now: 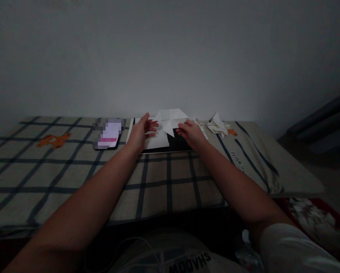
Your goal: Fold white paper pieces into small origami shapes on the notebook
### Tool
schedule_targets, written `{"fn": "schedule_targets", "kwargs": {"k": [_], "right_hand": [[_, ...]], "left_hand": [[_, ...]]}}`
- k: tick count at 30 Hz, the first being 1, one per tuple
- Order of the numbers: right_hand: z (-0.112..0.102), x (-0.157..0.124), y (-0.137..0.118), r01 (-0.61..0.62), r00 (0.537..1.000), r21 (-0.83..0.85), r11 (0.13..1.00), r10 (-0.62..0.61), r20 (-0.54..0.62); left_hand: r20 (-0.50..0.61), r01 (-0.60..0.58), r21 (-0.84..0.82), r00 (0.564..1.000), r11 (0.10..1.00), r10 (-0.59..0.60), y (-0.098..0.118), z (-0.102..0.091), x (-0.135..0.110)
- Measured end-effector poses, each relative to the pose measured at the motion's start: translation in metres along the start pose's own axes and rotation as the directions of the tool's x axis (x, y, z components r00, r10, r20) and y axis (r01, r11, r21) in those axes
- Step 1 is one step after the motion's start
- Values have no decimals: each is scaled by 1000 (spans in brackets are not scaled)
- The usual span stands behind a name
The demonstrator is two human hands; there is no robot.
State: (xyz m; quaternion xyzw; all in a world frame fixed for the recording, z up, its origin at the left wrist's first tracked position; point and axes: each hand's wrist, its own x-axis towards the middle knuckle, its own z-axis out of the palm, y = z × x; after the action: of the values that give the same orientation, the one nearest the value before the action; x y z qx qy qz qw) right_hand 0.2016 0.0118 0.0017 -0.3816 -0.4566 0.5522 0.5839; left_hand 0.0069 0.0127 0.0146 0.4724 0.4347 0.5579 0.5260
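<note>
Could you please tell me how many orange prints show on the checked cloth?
2: an orange print left of the phone, another beside the folded papers; more may be hidden.

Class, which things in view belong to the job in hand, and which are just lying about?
Belonging:
paper, between left hand and right hand
board, beneath
folded pieces at right, probably

Lying about, seemingly:
phone, left of the board
bottle, low right

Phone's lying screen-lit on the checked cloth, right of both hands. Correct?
Side's wrong: the head view shows the phone left of both the left hand and the right hand. It does lie screen-lit on the checked cloth.
</note>
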Motion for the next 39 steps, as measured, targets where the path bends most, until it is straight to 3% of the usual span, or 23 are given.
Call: {"fn": "schedule_targets", "kwargs": {"k": [6,15,22,26,29,31,39], "right_hand": [[5,-3,3,-89,996,86,992,88,19],[6,-4,8,-59,986,4,998,58,158],[-3,0,6,156,985,-181,971,-139,105],[-13,1,3,350,936,-398,848,-306,172],[-21,0,-2,488,870,-601,632,-409,276],[-25,0,-6,521,847,-664,537,-420,326],[-25,-2,-13,595,793,-670,444,-461,399]], "left_hand": [[150,-34,113,989,993,16,-3,14,-13],[23,-124,272,992,954,122,-11,11,-13],[-55,-105,367,989,924,135,-7,3,-6],[-23,-73,340,996,938,86,-8,-1,-2],[-26,-31,316,999,948,41,-7,-1,-3],[-25,-10,294,1000,956,18,-6,0,-4],[18,58,168,998,984,-62,-2,3,-3]]}}
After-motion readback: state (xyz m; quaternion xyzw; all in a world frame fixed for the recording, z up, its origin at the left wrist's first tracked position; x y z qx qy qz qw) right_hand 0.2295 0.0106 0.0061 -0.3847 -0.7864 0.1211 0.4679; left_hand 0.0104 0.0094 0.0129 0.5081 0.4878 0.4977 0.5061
